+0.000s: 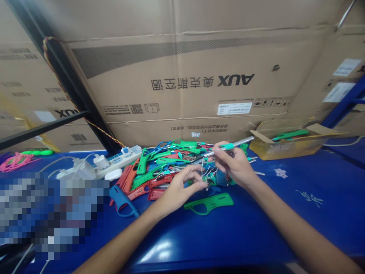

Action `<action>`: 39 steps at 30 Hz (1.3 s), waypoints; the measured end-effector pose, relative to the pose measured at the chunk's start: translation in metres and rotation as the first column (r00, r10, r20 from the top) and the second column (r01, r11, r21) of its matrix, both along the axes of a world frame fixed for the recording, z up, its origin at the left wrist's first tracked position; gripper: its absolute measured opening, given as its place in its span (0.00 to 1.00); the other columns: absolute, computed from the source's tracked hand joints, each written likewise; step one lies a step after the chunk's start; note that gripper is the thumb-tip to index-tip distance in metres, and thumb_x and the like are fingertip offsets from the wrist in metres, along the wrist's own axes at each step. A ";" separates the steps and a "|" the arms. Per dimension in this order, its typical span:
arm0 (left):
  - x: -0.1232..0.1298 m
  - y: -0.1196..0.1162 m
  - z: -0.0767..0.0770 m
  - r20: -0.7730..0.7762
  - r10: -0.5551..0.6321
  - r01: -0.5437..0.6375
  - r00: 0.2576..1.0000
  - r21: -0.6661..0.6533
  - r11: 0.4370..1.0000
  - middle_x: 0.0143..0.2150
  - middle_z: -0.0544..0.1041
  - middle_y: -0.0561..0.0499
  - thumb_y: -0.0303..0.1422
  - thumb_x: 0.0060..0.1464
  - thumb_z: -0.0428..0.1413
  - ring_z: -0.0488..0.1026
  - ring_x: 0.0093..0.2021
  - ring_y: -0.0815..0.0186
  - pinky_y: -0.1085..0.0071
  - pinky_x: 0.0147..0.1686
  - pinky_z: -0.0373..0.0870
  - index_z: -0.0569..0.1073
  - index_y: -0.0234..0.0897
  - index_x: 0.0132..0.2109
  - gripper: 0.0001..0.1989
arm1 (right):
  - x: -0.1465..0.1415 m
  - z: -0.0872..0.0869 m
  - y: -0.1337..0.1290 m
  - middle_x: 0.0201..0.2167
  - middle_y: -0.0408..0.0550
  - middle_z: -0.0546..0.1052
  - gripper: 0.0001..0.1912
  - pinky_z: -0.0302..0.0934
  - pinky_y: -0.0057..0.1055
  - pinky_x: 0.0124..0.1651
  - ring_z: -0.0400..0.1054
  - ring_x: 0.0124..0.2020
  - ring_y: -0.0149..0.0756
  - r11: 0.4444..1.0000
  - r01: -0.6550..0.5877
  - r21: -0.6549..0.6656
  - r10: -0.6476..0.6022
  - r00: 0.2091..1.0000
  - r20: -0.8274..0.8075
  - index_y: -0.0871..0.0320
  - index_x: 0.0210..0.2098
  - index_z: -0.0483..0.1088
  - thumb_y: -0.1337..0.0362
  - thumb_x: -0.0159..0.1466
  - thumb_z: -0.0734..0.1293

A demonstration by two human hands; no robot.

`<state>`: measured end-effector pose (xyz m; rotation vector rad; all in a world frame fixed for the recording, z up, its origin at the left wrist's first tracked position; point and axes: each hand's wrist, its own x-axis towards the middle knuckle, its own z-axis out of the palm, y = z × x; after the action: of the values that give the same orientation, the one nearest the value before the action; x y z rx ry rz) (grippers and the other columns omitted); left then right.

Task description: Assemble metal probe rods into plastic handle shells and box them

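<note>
From where I stand, the right hand [235, 163] grips a metal tube [242, 142] above the heap of coloured handle pieces [171, 156], while the left hand [181, 186] curls its fingers by thin white wires [211, 174], whether pinching them I can't tell. The tube sits in no handle; a green handle piece [221, 201] lies separate on the blue table [182, 243].

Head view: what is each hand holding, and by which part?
Right hand: metal tube, near its middle, at the green band. Left hand: seemingly thin white wires, near their ends.
</note>
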<state>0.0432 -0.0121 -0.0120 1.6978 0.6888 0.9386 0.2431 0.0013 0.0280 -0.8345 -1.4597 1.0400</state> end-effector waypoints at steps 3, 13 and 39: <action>-0.001 0.002 -0.002 0.005 0.134 -0.134 0.991 0.093 0.987 0.33 0.69 0.56 0.39 0.58 0.61 0.69 0.35 0.67 0.68 0.40 0.67 0.67 0.39 0.47 0.15 | 0.000 0.003 -0.001 0.20 0.38 0.71 0.15 0.49 0.29 0.20 0.55 0.15 0.24 0.999 0.033 0.038 -0.035 0.998 0.053 0.53 0.35 0.65 0.49 0.64 0.67; -0.007 0.002 0.004 -0.137 0.166 -0.139 0.977 0.187 0.972 0.39 0.74 0.50 0.45 0.68 0.45 0.69 0.37 0.65 0.71 0.38 0.67 0.74 0.39 0.49 0.19 | -0.002 0.003 -0.001 0.22 0.40 0.75 0.16 0.51 0.29 0.20 0.56 0.15 0.24 0.999 0.034 0.025 -0.037 0.992 0.117 0.54 0.35 0.64 0.48 0.64 0.66; -0.010 0.011 0.007 -0.188 0.101 -0.092 0.977 0.059 0.994 0.20 0.66 0.56 0.47 0.61 0.54 0.60 0.22 0.73 0.75 0.26 0.57 0.73 0.34 0.26 0.23 | -0.004 0.002 -0.003 0.21 0.40 0.75 0.16 0.51 0.26 0.19 0.58 0.15 0.24 0.999 -0.042 0.012 0.040 0.987 0.156 0.57 0.33 0.66 0.50 0.62 0.69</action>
<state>0.0327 -0.0011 -0.0049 1.8287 0.8883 0.8732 0.2393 -0.0020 0.0304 -0.8940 -1.6204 1.0113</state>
